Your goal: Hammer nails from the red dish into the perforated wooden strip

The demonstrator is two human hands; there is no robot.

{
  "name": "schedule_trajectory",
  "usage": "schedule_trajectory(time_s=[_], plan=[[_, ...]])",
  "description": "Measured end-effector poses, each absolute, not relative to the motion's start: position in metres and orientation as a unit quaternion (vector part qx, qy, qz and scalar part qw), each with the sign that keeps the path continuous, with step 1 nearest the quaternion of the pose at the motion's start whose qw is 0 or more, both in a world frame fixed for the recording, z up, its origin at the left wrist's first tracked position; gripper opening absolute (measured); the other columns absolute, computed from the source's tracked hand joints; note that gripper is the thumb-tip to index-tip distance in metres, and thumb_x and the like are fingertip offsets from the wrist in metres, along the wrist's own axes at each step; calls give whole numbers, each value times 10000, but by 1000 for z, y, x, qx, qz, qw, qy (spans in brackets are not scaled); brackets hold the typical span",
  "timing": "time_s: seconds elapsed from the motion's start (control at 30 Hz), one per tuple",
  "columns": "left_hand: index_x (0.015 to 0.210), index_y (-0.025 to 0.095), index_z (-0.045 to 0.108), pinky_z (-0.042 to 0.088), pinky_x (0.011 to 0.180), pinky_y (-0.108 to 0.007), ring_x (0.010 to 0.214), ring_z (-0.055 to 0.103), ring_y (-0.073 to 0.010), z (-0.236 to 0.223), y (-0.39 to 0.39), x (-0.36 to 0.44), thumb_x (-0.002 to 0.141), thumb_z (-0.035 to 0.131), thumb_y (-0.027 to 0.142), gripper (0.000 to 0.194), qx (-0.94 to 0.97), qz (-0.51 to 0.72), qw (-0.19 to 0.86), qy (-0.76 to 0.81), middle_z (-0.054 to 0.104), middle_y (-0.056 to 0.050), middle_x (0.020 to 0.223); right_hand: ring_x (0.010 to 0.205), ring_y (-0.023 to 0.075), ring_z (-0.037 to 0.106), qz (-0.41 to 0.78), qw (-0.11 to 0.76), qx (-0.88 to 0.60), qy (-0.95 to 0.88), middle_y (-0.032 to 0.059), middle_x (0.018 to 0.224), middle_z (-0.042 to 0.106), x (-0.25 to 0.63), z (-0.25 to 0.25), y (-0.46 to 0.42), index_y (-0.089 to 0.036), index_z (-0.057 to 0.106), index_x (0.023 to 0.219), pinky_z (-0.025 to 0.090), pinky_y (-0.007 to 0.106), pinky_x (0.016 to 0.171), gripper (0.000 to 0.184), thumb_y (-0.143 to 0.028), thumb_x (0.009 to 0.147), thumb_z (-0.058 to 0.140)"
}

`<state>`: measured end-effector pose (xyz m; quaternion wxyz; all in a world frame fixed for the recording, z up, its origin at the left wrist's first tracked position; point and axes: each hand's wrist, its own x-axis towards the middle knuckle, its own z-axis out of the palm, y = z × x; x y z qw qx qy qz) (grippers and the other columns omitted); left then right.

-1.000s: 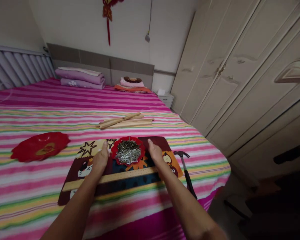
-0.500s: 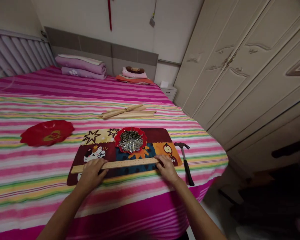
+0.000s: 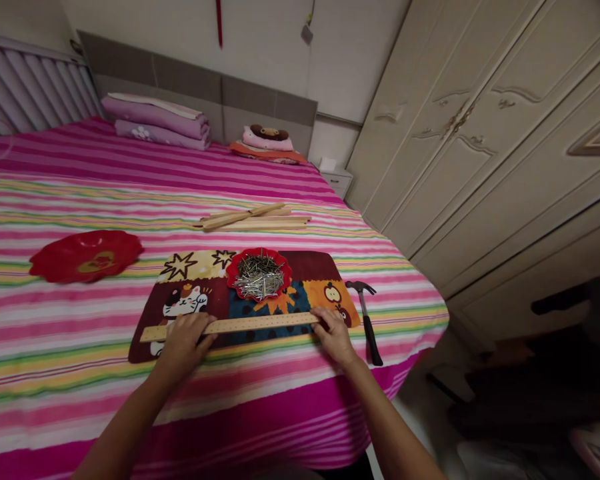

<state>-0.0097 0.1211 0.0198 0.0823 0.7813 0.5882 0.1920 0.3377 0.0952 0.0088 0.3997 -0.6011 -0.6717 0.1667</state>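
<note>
Wooden strip (image 3: 260,324) lies lengthwise near mat's (image 3: 305,265) near edge, right hand (image 3: 336,339) gripping its right end, left hand (image 3: 184,341) gripping inboard of left end

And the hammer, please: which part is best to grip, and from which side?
Best grip the hammer by its black handle, probably with the right hand coming from the near side and above. It lies just right of the mat, with the long handle pointing towards the person and the metal head away, so that end should be easiest to reach.
</note>
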Motion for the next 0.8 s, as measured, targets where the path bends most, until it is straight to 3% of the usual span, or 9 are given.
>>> schedule_trajectory(time_s=[0.1, 0.2, 0.33, 0.5, 0.67, 0.8], plan=[[984, 213, 661, 416, 897, -404, 999, 584, -277, 29, 117, -17, 774, 466, 445, 369, 788, 186, 159, 565, 682, -99, 1046, 969, 235, 587, 255, 458, -605, -600, 63, 1012, 690, 338, 17, 90, -221, 682, 968, 441, 376, 884, 266, -257, 721, 588], [1097, 241, 635, 468, 833, -326, 948, 622, -247, 42, 114, -26, 732, 503, 544, 493, 747, 167, 298, 571, 708, -64, 990, 749, 187, 614, 396, 502, -591, -491, 25, 828, 683, 340, 28, 89, -207, 672, 912, 486, 291, 677, 287, -360, 669, 668], [1077, 241, 648, 496, 707, -264, 852, 644, -222, 64, 119, -26, 665, 503, 618, 577, 689, 131, 418, 578, 714, -44, 935, 415, 99, 440, 475, 518, -599, -385, -58, 485, 503, 340, 37, 96, -195, 588, 677, 339, 214, 406, 295, -476, 648, 675], [810, 228, 703, 488, 704, -263, 826, 634, -226, 79, 128, -11, 606, 500, 606, 474, 698, 141, 409, 571, 719, -46, 861, 361, 81, 372, 482, 521, -607, -356, -72, 430, 444, 334, 39, 105, -213, 455, 597, 240, 193, 347, 359, -515, 667, 636], [867, 230, 674, 448, 536, -257, 589, 577, -190, 81, 121, -10, 608, 455, 631, 525, 683, 137, 393, 600, 677, -16, 691, 346, 63, 342, 493, 527, -600, -346, -86, 413, 409, 333, 42, 100, -209, 439, 584, 213, 179, 345, 367, -494, 628, 667], [853, 259, 671, 462, 654, -238, 720, 625, -195, 83, 117, -9, 612, 461, 610, 475, 706, 164, 330, 604, 711, -9, 796, 353, 66, 340, 484, 541, -599, -339, -93, 411, 389, 335, 44, 94, -211, 463, 614, 212, 176, 344, 352, -500, 625, 664]])
